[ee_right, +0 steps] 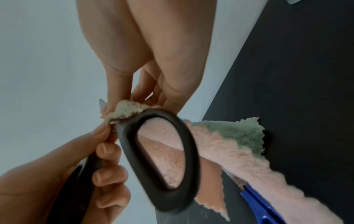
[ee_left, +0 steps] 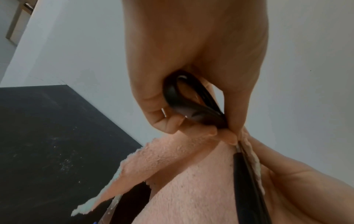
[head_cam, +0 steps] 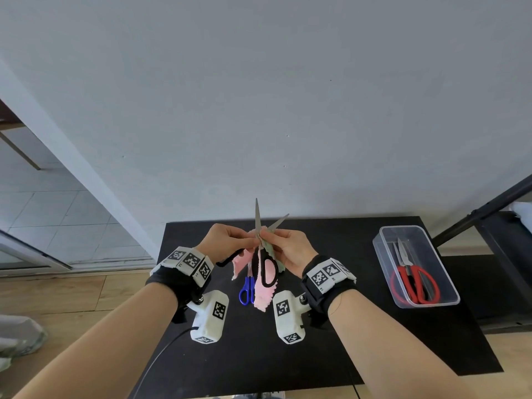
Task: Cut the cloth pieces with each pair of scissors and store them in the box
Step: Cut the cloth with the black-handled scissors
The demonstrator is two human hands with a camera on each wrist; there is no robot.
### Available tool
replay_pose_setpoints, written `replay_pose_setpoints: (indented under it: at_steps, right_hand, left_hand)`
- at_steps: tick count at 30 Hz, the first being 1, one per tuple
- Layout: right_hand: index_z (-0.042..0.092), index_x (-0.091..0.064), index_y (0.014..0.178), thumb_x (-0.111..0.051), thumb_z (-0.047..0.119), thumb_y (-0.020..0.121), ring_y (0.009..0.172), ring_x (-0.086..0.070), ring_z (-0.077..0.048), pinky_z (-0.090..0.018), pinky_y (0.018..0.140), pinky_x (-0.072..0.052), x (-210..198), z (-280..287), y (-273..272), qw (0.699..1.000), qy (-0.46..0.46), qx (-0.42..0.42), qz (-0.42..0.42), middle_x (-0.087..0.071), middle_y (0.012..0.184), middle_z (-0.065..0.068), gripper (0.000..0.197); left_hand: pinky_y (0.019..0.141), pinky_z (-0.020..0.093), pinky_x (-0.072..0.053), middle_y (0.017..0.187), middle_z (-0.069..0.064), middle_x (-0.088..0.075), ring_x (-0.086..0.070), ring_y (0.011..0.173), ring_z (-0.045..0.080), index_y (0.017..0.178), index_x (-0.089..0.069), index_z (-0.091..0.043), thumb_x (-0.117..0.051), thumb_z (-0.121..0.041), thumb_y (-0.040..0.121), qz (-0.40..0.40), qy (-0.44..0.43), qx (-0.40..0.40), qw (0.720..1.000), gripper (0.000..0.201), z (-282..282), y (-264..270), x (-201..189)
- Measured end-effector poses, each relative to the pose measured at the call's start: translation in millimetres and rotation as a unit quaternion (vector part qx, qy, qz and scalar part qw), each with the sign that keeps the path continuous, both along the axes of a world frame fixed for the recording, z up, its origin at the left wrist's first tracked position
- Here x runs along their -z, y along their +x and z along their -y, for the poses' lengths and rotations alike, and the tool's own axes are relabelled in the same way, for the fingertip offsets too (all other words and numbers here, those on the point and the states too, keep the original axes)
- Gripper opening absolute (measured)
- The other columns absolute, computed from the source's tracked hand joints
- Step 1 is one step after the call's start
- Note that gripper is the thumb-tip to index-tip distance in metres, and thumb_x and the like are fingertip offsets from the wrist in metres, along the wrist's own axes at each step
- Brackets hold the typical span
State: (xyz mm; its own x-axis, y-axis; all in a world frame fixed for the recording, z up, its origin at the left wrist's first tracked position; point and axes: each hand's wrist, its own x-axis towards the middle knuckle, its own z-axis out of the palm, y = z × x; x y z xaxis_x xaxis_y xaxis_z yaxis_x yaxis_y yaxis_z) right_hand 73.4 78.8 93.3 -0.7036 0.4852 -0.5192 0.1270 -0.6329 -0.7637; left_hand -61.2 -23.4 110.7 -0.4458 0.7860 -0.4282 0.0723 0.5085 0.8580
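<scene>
Above the black table (head_cam: 201,355), your left hand (head_cam: 227,241) is gripping the black scissors (head_cam: 266,266), probably by one handle; your right hand (head_cam: 288,246) is pinching the soft, limp cloth (head_cam: 266,295) beside the pivot.

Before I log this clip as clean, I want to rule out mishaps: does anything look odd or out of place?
Yes: the black-handled scissors stand blades-up and open, one handle in the left hand, while the right hand pinches the pink-and-green cloth near the pivot. Red-handled scissors already lie in the clear box; blue-handled scissors remain on the table.
</scene>
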Motion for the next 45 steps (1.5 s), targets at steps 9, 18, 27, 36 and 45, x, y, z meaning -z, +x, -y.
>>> replay_pose_setpoints:
  at_steps: [9, 18, 27, 36, 45]
  right_hand:
    - [-0.013, -0.064, 0.106, -0.062, 0.009, 0.089, 0.083, -0.067, -0.028, -0.032, 0.080, -0.057, -0.4, -2.8, -1.2, 0.999, -0.002, 0.031, -0.019, -0.067, 0.105, -0.027, 0.028]
    - [-0.008, -0.066, 0.098, -0.066, 0.008, 0.086, 0.075, -0.067, -0.023, -0.028, 0.062, -0.057, 0.8, -15.2, 7.0, 0.995, 0.005, 0.095, 0.033, -0.068, 0.089, -0.018, 0.020]
    - [-0.004, -0.067, 0.084, -0.063, 0.004, 0.087, 0.060, -0.068, -0.017, -0.024, 0.053, -0.054, -0.2, -23.0, 14.1, 0.980, -0.026, 0.197, 0.011, -0.068, 0.073, -0.012, 0.009]
    - [-0.007, -0.066, 0.098, -0.065, 0.007, 0.086, 0.075, -0.066, -0.022, -0.029, 0.064, -0.054, -0.4, -16.2, 6.0, 0.974, -0.039, 0.223, 0.001, -0.067, 0.085, -0.016, 0.018]
    - [-0.004, -0.066, 0.090, -0.064, 0.002, 0.086, 0.079, -0.065, -0.022, -0.026, 0.067, -0.057, 1.0, -43.7, 28.8, 0.971, 0.007, 0.237, -0.012, -0.067, 0.089, -0.017, 0.007]
  left_hand:
    - [0.047, 0.024, -0.034, 0.053, -0.002, -0.058, -0.040, 0.052, 0.017, 0.060, -0.075, -0.020, -0.079, -0.034, 0.073, -0.031, -0.035, 0.004, 0.999, 0.020, -0.2, -7.5, 0.9]
    - [0.058, 0.030, -0.040, 0.059, 0.003, -0.061, -0.044, 0.058, 0.020, 0.065, -0.077, -0.023, -0.077, -0.034, 0.075, -0.016, -0.036, 0.028, 0.999, 0.015, 10.3, -9.2, 0.1]
    - [0.068, 0.023, -0.047, 0.078, 0.006, -0.066, -0.059, 0.065, 0.014, 0.091, -0.070, -0.006, -0.079, -0.006, 0.071, 0.156, 0.046, -0.163, 0.973, 0.021, 8.6, -7.2, 12.1]
    - [0.072, 0.026, -0.055, 0.109, 0.014, -0.070, -0.071, 0.092, 0.023, 0.115, -0.062, -0.004, -0.066, -0.011, 0.085, 0.331, 0.116, -0.234, 0.907, 0.032, 6.8, 5.1, 14.7]
    - [0.075, 0.028, -0.055, 0.102, 0.011, -0.072, -0.072, 0.084, 0.023, 0.105, -0.064, -0.007, -0.063, -0.012, 0.088, 0.269, 0.086, -0.199, 0.938, 0.018, 17.9, -17.9, 2.9]
